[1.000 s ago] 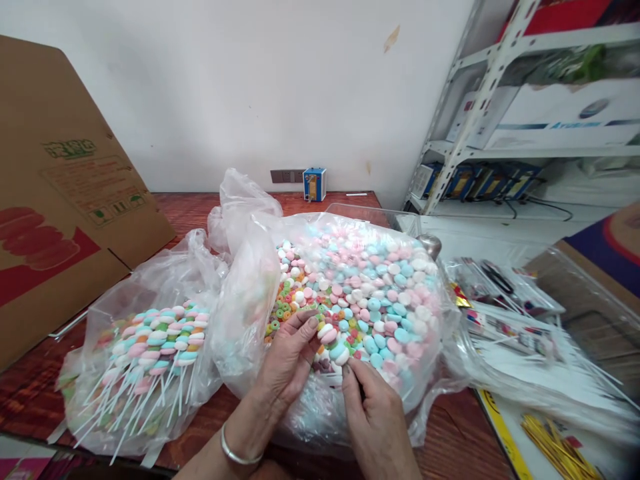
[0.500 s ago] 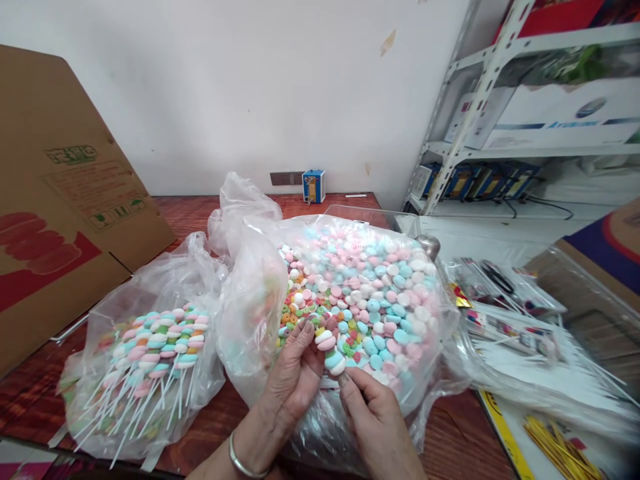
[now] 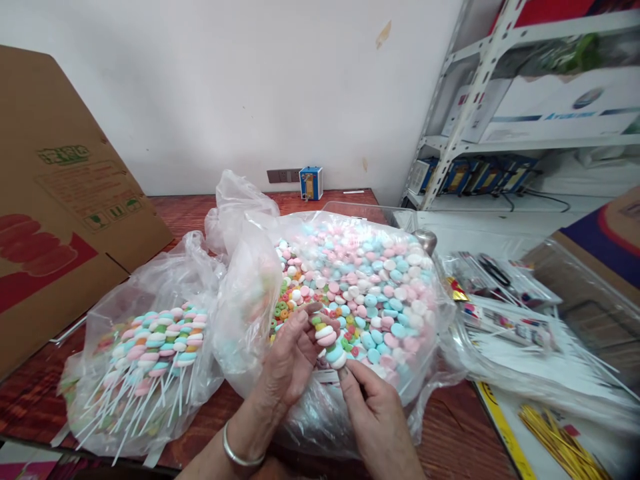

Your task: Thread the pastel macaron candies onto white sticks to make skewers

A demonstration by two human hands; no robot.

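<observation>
My right hand point(image 3: 377, 407) pinches the lower end of a marshmallow skewer point(image 3: 327, 337), just under its blue and white piece. Pink-and-white marshmallow and green and yellow ring candies are stacked above that. Cupped beside the upper part of the skewer is my left hand point(image 3: 287, 360), its thumb and fingers apart; a bracelet circles the wrist. Both hands are over the near side of a large clear plastic bag point(image 3: 250, 287) spread open. Inside lie loose pink, blue and white marshmallows point(image 3: 373, 300), with small coloured ring candies point(image 3: 285, 303) at the left.
On the left, finished marshmallow skewers point(image 3: 160, 340) lie on another plastic bag, beside a tall cardboard box point(image 3: 65, 167). To the right are white sticks point(image 3: 530, 360), packets and gold twist ties point(image 3: 560, 447). A metal shelf point(image 3: 465, 107) and a small blue device point(image 3: 311, 183) stand behind.
My left thumb and fingers have opened away from the skewer's upper part, exposing its green ring. My right hand keeps its pinch at the bottom. The view has shifted slightly.
</observation>
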